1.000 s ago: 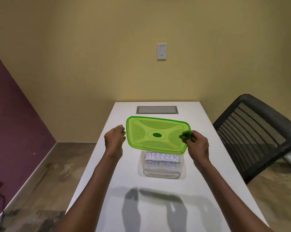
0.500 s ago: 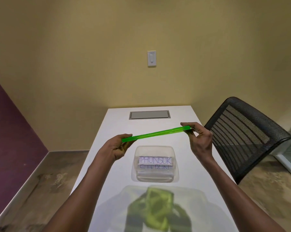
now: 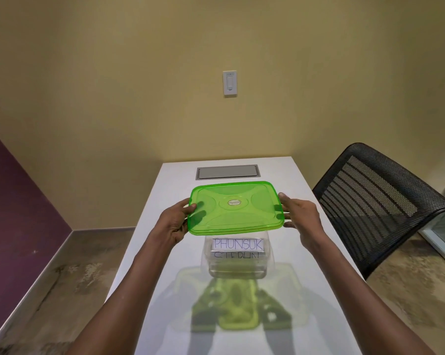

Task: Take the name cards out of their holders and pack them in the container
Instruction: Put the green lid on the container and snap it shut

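Note:
A translucent green lid [image 3: 235, 207] is held level in the air, its top side up, above the far part of a clear plastic container [image 3: 236, 265] on the white table [image 3: 306, 252]. My left hand [image 3: 175, 224] grips the lid's left edge and my right hand [image 3: 299, 216] grips its right edge. Inside the container lie white name cards [image 3: 238, 244]; the top one reads PHUNSUK, and another below it is partly hidden. No card holders are in view.
A grey cable hatch [image 3: 226, 172] is set into the table's far end. A black mesh chair [image 3: 375, 208] stands close to the table's right side. The lid casts a green shadow [image 3: 235, 303] on the near tabletop. A wall switch [image 3: 230, 82] is ahead.
The lid went from facing me, to edge-on, to lying flat with its top up. Both hands hold it at the sides above the container.

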The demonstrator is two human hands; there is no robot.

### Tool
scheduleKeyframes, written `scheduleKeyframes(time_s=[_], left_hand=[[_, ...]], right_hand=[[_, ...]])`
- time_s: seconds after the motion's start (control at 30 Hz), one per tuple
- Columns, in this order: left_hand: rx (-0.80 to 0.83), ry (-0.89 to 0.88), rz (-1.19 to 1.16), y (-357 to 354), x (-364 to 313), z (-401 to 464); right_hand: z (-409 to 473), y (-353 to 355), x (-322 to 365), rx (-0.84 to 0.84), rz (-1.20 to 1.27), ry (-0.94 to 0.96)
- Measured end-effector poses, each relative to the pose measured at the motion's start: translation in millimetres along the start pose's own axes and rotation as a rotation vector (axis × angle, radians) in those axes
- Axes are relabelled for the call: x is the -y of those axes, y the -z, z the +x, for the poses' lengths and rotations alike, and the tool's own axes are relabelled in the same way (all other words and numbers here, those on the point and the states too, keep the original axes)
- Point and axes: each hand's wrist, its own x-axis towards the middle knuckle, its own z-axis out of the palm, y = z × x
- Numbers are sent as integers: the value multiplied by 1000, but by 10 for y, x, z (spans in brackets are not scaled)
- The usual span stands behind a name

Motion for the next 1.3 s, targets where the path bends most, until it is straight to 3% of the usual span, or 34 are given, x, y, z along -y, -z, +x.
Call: scheduleKeyframes(time_s=[0.3,0.4,0.53,0.7,0.83,1.3], left_hand=[[-123,-119,145,-56,175,451],[-208,-167,303,-65,365,627],[-138,-168,597,-29,644,811],[-230,-154,899,97,933,891],[-307,-131,922,178,1142,948],[-304,-103,963,333,1409,1181]], right_hand=[[323,-136,-235,-44,-253,-63],[449,-154,-435,-90,-324,-80],[607,-146,-761,-121,-410,-114],[639,-156,-1068,-38,-501,-167],[649,-169,-1280,16,-568,-196],[805,-265,-1652,73,-694,-227]])
